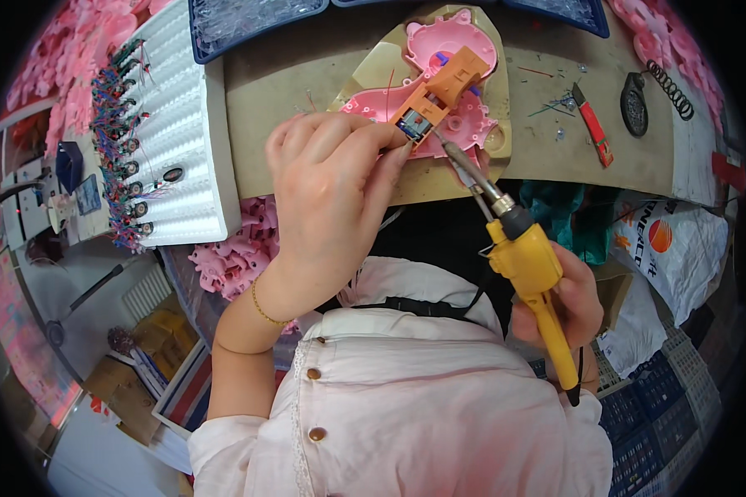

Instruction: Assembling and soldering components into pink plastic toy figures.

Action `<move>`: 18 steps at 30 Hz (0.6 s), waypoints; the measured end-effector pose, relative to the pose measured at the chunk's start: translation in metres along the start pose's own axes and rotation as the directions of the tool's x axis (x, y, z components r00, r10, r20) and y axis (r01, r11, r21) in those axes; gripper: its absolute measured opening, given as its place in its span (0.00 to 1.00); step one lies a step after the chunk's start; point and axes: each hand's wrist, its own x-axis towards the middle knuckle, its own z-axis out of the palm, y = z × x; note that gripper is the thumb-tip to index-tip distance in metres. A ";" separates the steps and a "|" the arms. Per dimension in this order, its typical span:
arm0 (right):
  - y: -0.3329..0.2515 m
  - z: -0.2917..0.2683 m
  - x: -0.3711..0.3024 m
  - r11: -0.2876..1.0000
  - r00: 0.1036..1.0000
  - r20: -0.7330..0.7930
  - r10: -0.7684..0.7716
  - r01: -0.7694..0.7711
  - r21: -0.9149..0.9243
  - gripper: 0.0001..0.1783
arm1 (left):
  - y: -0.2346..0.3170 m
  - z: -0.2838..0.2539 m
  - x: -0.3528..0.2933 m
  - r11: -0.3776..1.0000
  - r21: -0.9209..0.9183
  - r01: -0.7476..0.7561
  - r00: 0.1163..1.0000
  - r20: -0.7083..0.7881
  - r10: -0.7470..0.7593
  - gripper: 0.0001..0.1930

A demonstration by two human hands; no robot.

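My left hand (pixel 323 170) is closed, its thumb and fingertips pinched at the near-left end of an orange plastic housing (pixel 454 79). A small metal-and-blue electrical part (pixel 414 124) sits in the housing's open end. Under it lies a pink molded shell half (pixel 452 37), shaped like an animal, in a beige fixture block (pixel 499 142). Wrapped round the grip of a yellow gun-shaped soldering iron (pixel 526 261) is my right hand (pixel 576 298). The iron's tip points up-left, close beside the small part; whether it touches I cannot tell. Thin red wires rise near my left fingers.
A red utility knife (pixel 593 124), a black oval object (pixel 634 103) and wire scraps (pixel 555 108) lie on the bench's right. To the left, a white ridged tray (pixel 186 141) holds wired components. Blue bins (pixel 257 29) line the back; pink parts (pixel 236 257) fill a bag below.
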 end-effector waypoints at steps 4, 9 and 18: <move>0.007 0.001 -0.008 0.995 0.992 -0.088 -0.090 0.085 -0.051 0.31 | 0.000 0.000 0.000 1.000 0.005 -0.001 1.000 0.011 0.001 0.04; 0.010 -0.002 -0.014 1.000 0.980 -0.196 -0.021 0.019 -0.013 0.36 | -0.001 -0.001 0.002 1.000 0.000 0.002 1.000 0.013 -0.002 0.04; 0.017 -0.016 -0.017 0.969 0.780 -0.620 0.080 -0.207 -0.137 0.29 | 0.016 -0.017 0.003 0.586 -0.798 0.141 0.889 -0.158 -0.429 0.15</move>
